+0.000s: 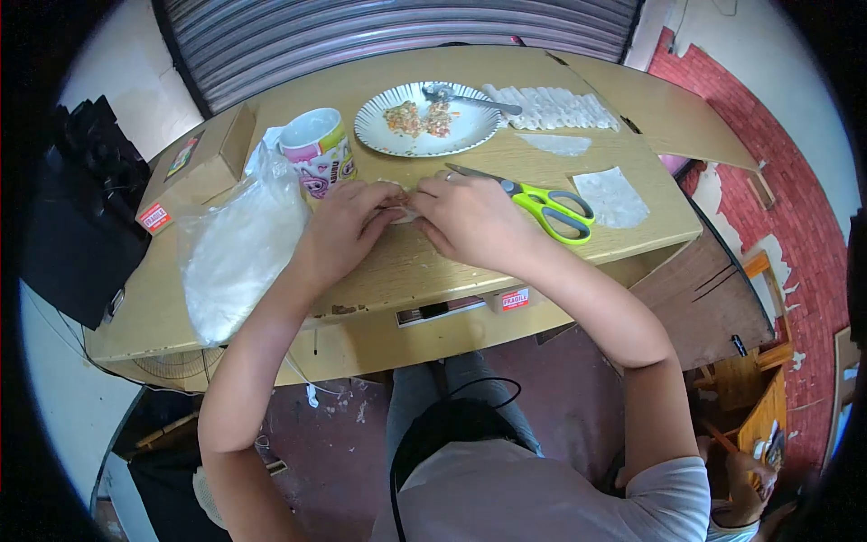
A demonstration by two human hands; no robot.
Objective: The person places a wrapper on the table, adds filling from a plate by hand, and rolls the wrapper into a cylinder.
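Observation:
My left hand and my right hand meet near the table's front edge, both with fingers closed on a small pale wrapper, mostly hidden by the fingers. Just beyond my right hand lie green-handled scissors, their blades partly behind the hand. Flat on the wood to the right is a thin white wrapper sheet. Behind the hands, a white plate carries chopped filling and a spoon. Several white rolls lie in a row beside it, with a cut wrapper piece in front.
A patterned mug stands close to my left hand. A plastic bag of white contents reaches the table's front edge, near my left forearm. A cardboard box and a black bag are farther left. Another person's hand shows at lower right.

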